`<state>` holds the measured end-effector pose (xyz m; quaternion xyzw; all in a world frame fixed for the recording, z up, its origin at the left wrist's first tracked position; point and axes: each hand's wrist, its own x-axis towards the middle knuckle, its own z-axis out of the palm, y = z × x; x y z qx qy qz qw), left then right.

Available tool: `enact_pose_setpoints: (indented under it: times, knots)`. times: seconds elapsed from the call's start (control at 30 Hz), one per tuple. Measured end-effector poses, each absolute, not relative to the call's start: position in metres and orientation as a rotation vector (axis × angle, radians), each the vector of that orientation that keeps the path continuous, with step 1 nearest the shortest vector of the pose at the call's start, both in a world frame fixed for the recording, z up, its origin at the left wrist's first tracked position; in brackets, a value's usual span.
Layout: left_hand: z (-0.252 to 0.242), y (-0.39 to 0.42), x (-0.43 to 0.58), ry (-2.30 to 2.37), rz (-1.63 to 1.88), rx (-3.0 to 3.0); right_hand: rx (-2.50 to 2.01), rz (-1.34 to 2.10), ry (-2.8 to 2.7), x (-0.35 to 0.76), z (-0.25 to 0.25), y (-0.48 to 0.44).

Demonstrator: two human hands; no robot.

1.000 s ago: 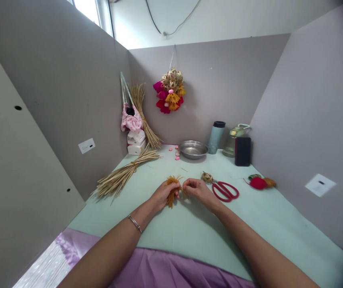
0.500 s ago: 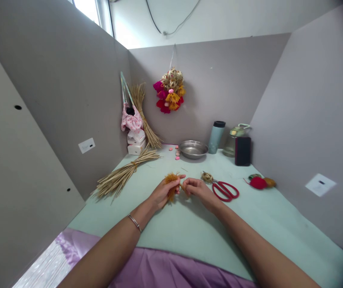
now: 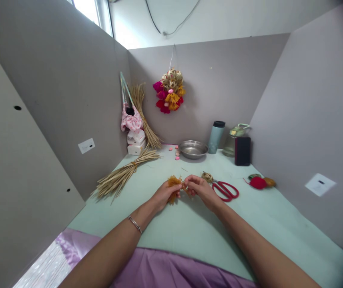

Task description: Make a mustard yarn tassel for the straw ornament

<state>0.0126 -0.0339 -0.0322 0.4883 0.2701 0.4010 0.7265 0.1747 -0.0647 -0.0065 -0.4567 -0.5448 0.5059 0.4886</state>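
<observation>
My left hand point(image 3: 165, 193) is closed around a mustard-yellow yarn tassel point(image 3: 173, 182), whose loose strands fan out above and below the fingers. Close against its right side, my right hand point(image 3: 197, 187) pinches yarn strands at the tassel's end, with fingertips almost touching the left thumb. Exactly how the strands run between the fingers is too small to make out. Just right of my right hand lie red-handled scissors point(image 3: 225, 191), and a small woven straw ball point(image 3: 207, 177) rests by their blades.
Bundled straw point(image 3: 123, 174) lies at left. At the back stand a metal bowl point(image 3: 193, 150), a tumbler point(image 3: 216, 137), a jug point(image 3: 229, 146) and a dark phone point(image 3: 242, 151). Yarn balls point(image 3: 258, 183) sit at right. Tasselled ornaments point(image 3: 171, 90) hang on the back panel.
My left fingers have closed further over the tassel, and its strands have shifted slightly. My right hand has moved a little up and left, its fingers pinching close to the left thumb.
</observation>
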Motion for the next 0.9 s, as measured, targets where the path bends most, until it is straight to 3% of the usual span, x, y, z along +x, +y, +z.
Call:
enact_pose_setpoints:
  times: [0.47, 0.9]
  knots:
    - [-0.033, -0.035, 0.012, 0.637, 0.892, 1.129, -1.221, 1.169, -1.365, 0.177, -0.002, -0.066]
    - [-0.037, -0.033, 0.012, 0.62, 0.875, 1.19, -1.181, 1.333, -1.484, 0.182, 0.004, -0.068]
